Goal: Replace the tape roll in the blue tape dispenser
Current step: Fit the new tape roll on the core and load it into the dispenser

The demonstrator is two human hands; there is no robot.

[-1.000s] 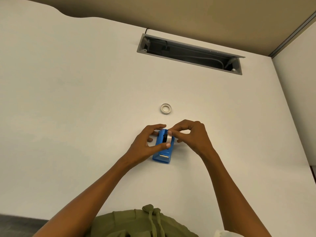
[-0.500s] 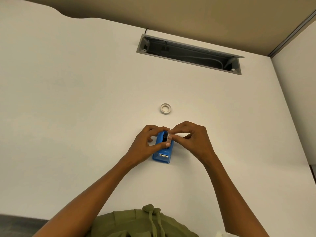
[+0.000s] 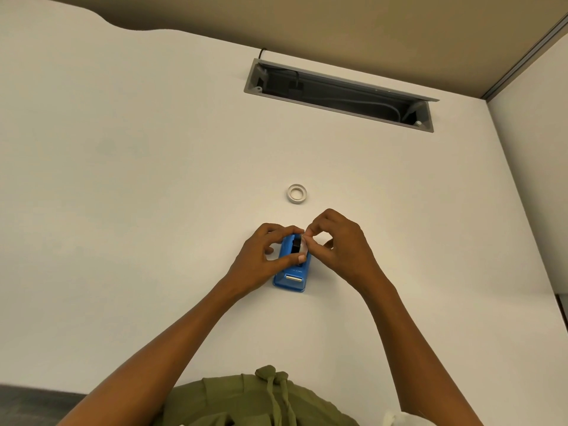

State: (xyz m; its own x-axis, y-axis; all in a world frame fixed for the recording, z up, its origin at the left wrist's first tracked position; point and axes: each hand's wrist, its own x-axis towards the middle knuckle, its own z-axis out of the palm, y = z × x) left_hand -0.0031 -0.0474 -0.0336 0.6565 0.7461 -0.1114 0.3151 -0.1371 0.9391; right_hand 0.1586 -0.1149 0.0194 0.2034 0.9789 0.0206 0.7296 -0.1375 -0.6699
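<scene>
Bare table all round, only spare tape roll just beyond both hands.

No writing, label, brand or number can be read anywhere: the blue tape dispenser shows only a plain metal strip at its 6 o'clock end, and the spare tape roll at 12 o'clock is unmarked.
</scene>
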